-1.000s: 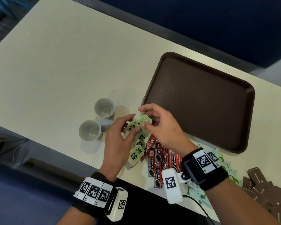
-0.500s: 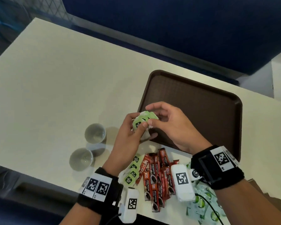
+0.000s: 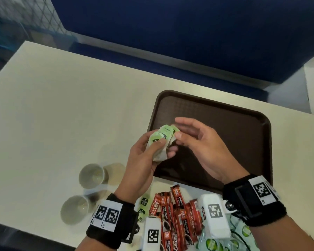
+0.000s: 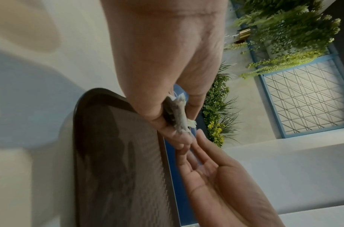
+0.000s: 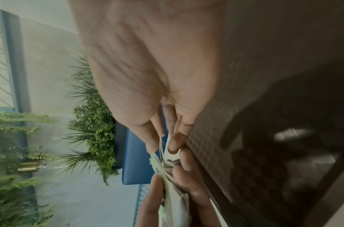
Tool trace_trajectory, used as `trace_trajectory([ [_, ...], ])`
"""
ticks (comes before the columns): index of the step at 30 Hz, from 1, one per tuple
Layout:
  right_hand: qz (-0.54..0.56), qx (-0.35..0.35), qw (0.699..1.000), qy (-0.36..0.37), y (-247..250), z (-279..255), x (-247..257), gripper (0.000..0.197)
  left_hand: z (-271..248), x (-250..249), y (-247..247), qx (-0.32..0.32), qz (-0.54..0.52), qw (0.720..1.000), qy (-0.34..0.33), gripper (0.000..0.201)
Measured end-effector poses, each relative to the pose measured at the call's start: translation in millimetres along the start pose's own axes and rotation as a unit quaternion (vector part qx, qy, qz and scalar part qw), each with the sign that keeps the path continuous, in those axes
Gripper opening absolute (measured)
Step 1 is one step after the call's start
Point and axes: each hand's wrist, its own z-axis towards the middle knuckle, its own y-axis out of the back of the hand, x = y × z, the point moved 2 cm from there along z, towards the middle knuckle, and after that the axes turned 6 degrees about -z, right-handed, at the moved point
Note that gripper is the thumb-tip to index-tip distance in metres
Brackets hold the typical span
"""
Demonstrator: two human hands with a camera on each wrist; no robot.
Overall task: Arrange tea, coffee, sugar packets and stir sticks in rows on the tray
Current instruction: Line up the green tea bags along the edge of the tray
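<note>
My left hand grips a bundle of green tea bags over the near-left edge of the brown tray, thumb on its front. My right hand meets the bundle from the right. Its thumb lies against the bundle's edge, and the fingers stretch above and behind it. In the right wrist view the thumb and a fingertip flank the top of a tea bag. The left wrist view shows the tea bags edge-on above the tray. Red coffee sticks lie heaped near the table's front edge.
Two small grey cups stand left of my left wrist. A couple of loose tea bags lie by that wrist. Green-and-white packets pile up at the front right. Nothing lies on the tray's surface. A blue bench runs behind the table.
Both hands have carried the tea bag bundle up from the pile to the tray's near-left edge. The right hand's fingers have spread wider.
</note>
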Motion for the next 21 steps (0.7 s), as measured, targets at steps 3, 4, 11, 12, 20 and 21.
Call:
trace_trajectory([
  [3, 0.038, -0.015, 0.999, -0.036, 7.8, 3.7, -5.2, 0.029, 3.7, 3.5, -9.8, -0.003, 0.0, 1.0, -0.007, 0.036],
  [4, 0.04, -0.012, 0.998, -0.044, 10.6, 4.8, -6.2, 0.026, 4.4, 4.1, -13.4, -0.003, -0.001, 1.0, -0.009, 0.036],
  [11, -0.014, -0.024, 1.0, -0.014, 29.1, 24.3, 1.9, 0.016, 17.4, 10.8, -21.2, -0.02, -0.036, 0.999, -0.017, 0.038],
  [12, -0.026, -0.027, 0.999, -0.007, 29.7, 27.9, 4.1, 0.015, 19.6, 10.2, -20.9, -0.023, -0.047, 0.998, -0.017, 0.038],
  [20, -0.07, -0.046, 0.996, 0.019, 18.6, 49.7, 15.9, 0.013, 38.3, -1.3, -13.3, -0.026, -0.068, 0.997, -0.019, 0.036],
  [21, -0.072, -0.053, 0.996, 0.022, 18.2, 53.7, 17.0, 0.013, 39.5, -3.9, -11.2, -0.029, -0.07, 0.997, -0.022, 0.035],
])
